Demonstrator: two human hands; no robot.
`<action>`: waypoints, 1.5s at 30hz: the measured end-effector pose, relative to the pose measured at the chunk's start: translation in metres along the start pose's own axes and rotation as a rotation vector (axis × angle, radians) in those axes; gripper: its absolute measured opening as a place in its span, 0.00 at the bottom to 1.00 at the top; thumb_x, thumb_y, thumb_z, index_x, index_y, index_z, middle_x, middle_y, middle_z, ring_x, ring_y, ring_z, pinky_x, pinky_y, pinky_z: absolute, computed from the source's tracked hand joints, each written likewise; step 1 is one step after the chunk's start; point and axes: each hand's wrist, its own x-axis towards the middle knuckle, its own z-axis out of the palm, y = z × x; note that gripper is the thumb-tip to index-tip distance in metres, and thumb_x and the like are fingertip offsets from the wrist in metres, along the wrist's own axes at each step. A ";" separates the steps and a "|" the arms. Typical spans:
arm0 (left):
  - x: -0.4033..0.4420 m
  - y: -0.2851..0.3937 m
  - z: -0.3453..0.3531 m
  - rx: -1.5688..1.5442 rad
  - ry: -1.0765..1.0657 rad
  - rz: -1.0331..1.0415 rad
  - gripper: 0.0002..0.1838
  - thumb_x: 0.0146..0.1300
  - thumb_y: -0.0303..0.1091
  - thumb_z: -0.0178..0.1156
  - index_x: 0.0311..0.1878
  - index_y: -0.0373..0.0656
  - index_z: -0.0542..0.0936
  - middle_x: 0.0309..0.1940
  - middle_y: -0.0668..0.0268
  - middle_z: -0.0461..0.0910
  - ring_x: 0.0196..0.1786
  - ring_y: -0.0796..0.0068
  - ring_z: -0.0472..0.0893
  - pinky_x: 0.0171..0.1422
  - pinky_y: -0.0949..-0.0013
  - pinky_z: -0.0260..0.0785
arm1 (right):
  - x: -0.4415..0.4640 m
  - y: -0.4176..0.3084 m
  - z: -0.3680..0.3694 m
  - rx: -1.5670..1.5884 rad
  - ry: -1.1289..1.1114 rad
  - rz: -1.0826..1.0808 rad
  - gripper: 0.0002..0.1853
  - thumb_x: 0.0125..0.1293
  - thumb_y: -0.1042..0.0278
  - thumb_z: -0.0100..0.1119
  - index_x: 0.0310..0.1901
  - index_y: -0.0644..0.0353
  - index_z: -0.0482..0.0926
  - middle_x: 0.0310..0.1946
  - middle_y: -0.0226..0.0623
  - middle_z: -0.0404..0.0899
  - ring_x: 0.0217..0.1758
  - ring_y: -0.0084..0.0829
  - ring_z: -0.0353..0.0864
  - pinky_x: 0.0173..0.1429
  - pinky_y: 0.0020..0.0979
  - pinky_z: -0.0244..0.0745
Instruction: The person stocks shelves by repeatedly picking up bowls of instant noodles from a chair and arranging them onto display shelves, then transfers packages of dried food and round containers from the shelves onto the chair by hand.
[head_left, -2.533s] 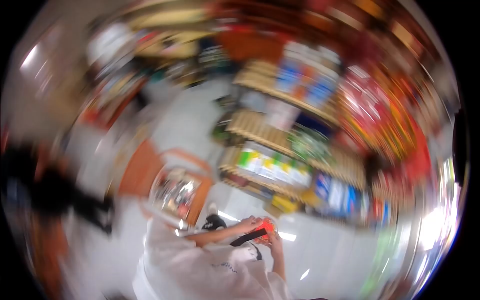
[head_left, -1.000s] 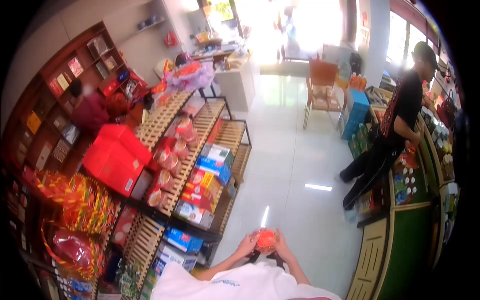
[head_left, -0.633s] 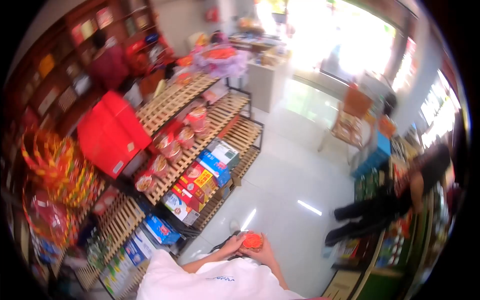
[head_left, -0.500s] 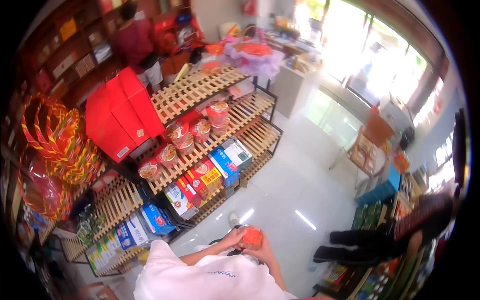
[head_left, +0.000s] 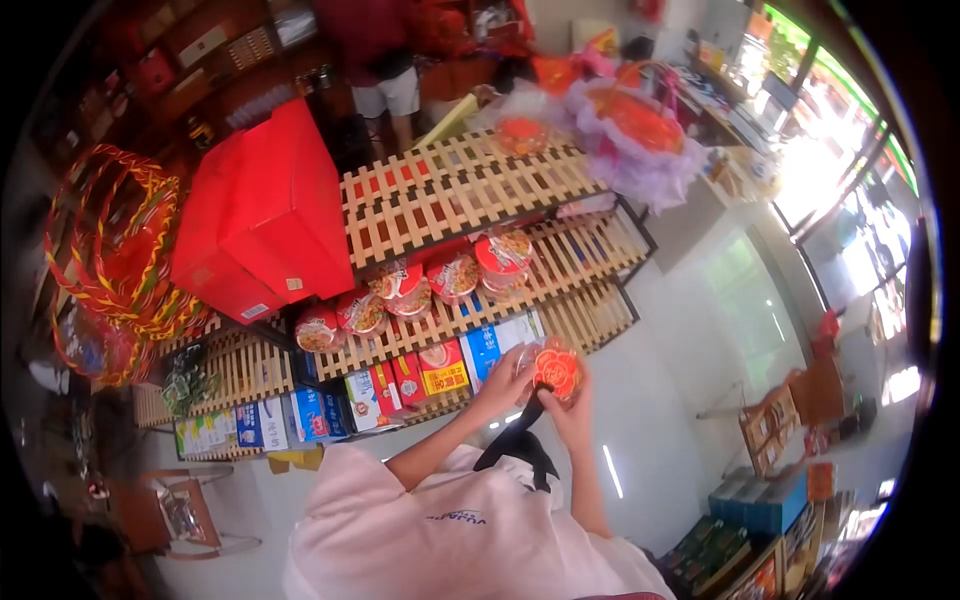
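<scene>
In front of my chest I hold a round clear plastic tub with a red flower-shaped top [head_left: 557, 373]. My left hand [head_left: 508, 378] grips its left side, fingers partly hidden behind the clear plastic. On the lower right, my right hand [head_left: 573, 408] is closed round the tub, its thumb near the red top. A black strap [head_left: 518, 432] hangs just below, close to the right thumb. Beyond my hands, several red-topped tubs [head_left: 452, 276] stand on the slatted middle shelf, some of them stacked.
A slatted wooden rack [head_left: 440, 205] stands ahead, with a large red box [head_left: 265, 215] on top. Colourful cartons [head_left: 442, 368] fill a lower shelf. A purple-wrapped basket [head_left: 637, 130] sits at the rack's end. Behind it stands a person [head_left: 385, 85]. A chair [head_left: 185, 515] is at lower left.
My hands have raised the tub and brought it forward, nearer the rack. My view has shifted closer to the shelves, and the tub's red top now faces me more fully.
</scene>
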 end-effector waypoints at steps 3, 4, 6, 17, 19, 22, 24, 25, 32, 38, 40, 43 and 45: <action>0.047 0.042 -0.006 -0.147 0.156 -0.082 0.27 0.65 0.41 0.55 0.60 0.38 0.59 0.40 0.59 0.75 0.36 0.76 0.80 0.27 0.75 0.72 | 0.088 0.010 -0.019 -0.011 -0.073 0.057 0.34 0.59 0.77 0.58 0.65 0.66 0.52 0.59 0.44 0.63 0.59 0.33 0.69 0.61 0.31 0.67; 0.067 0.047 -0.006 -0.187 0.248 0.050 0.28 0.65 0.40 0.55 0.62 0.39 0.57 0.41 0.58 0.75 0.35 0.77 0.79 0.27 0.75 0.72 | 0.119 0.007 -0.024 -0.070 -0.094 -0.019 0.33 0.61 0.76 0.55 0.65 0.66 0.52 0.60 0.45 0.62 0.59 0.34 0.69 0.60 0.30 0.67; 0.117 0.067 -0.007 -0.209 0.382 0.179 0.29 0.65 0.39 0.54 0.63 0.39 0.54 0.41 0.58 0.75 0.34 0.78 0.79 0.27 0.74 0.71 | 0.185 -0.002 -0.032 -0.106 -0.154 -0.096 0.31 0.63 0.74 0.53 0.65 0.67 0.52 0.61 0.46 0.61 0.59 0.34 0.69 0.59 0.29 0.67; 0.322 0.124 -0.029 0.352 0.703 0.167 0.20 0.64 0.36 0.53 0.57 0.37 0.69 0.39 0.51 0.72 0.38 0.61 0.77 0.42 0.65 0.70 | 0.435 0.014 -0.024 -0.350 -0.117 -0.403 0.27 0.64 0.69 0.52 0.62 0.68 0.57 0.60 0.57 0.62 0.59 0.49 0.67 0.64 0.41 0.59; 0.337 0.134 -0.035 0.342 0.740 0.181 0.21 0.64 0.35 0.54 0.58 0.37 0.69 0.38 0.52 0.71 0.37 0.61 0.77 0.43 0.65 0.70 | 0.455 0.005 -0.019 -0.266 -0.123 -0.408 0.26 0.63 0.70 0.53 0.61 0.68 0.59 0.58 0.55 0.65 0.60 0.48 0.66 0.65 0.40 0.58; 0.354 0.169 -0.053 0.409 0.788 0.227 0.22 0.65 0.37 0.51 0.59 0.37 0.68 0.45 0.51 0.72 0.42 0.64 0.78 0.46 0.66 0.70 | 0.486 -0.016 0.000 -0.038 -0.129 -0.406 0.26 0.62 0.69 0.54 0.60 0.69 0.61 0.57 0.53 0.67 0.61 0.45 0.66 0.65 0.37 0.58; 0.386 0.164 -0.075 0.394 0.833 0.331 0.19 0.63 0.37 0.51 0.53 0.36 0.71 0.41 0.47 0.75 0.40 0.57 0.78 0.44 0.61 0.70 | 0.531 0.021 0.023 -0.229 -0.051 -0.461 0.26 0.65 0.63 0.52 0.60 0.70 0.61 0.56 0.53 0.68 0.61 0.44 0.67 0.65 0.35 0.59; 0.397 0.163 -0.079 0.350 0.889 0.384 0.17 0.62 0.37 0.51 0.48 0.35 0.74 0.37 0.44 0.77 0.40 0.50 0.77 0.43 0.58 0.70 | 0.549 0.032 0.032 -0.258 -0.062 -0.442 0.27 0.64 0.62 0.53 0.60 0.69 0.61 0.56 0.53 0.68 0.60 0.43 0.67 0.64 0.35 0.60; 0.387 0.159 -0.113 0.290 0.594 0.028 0.36 0.67 0.52 0.42 0.69 0.36 0.52 0.67 0.43 0.55 0.70 0.51 0.56 0.72 0.62 0.48 | 0.605 0.079 0.050 -0.054 -0.247 -0.113 0.31 0.62 0.62 0.58 0.63 0.64 0.60 0.56 0.50 0.69 0.55 0.38 0.72 0.58 0.31 0.66; 0.238 0.134 -0.097 0.280 0.634 0.277 0.20 0.69 0.42 0.45 0.57 0.37 0.67 0.48 0.52 0.70 0.51 0.59 0.74 0.54 0.66 0.67 | 0.588 0.040 0.057 -0.014 -0.194 0.192 0.37 0.55 0.51 0.62 0.61 0.65 0.63 0.56 0.49 0.69 0.55 0.39 0.72 0.57 0.35 0.69; 0.153 0.105 -0.078 0.334 0.814 0.408 0.16 0.70 0.38 0.46 0.52 0.38 0.72 0.43 0.57 0.71 0.45 0.63 0.76 0.47 0.67 0.69 | 0.571 0.038 0.055 -0.239 0.034 -0.016 0.33 0.57 0.50 0.61 0.58 0.66 0.68 0.56 0.48 0.70 0.55 0.41 0.72 0.58 0.36 0.68; -0.006 0.026 -0.035 0.305 1.206 0.049 0.17 0.67 0.39 0.46 0.52 0.38 0.73 0.44 0.53 0.72 0.47 0.58 0.76 0.50 0.63 0.69 | 0.512 0.040 0.055 -0.164 0.320 -0.452 0.25 0.63 0.56 0.56 0.56 0.66 0.69 0.53 0.49 0.72 0.56 0.43 0.72 0.59 0.37 0.68; -0.111 -0.048 0.017 0.218 1.436 -0.359 0.18 0.65 0.39 0.47 0.52 0.38 0.73 0.46 0.50 0.73 0.49 0.55 0.75 0.52 0.61 0.68 | 0.429 0.024 0.071 -0.004 0.211 -0.520 0.21 0.65 0.64 0.53 0.56 0.68 0.68 0.52 0.49 0.72 0.55 0.42 0.73 0.59 0.36 0.68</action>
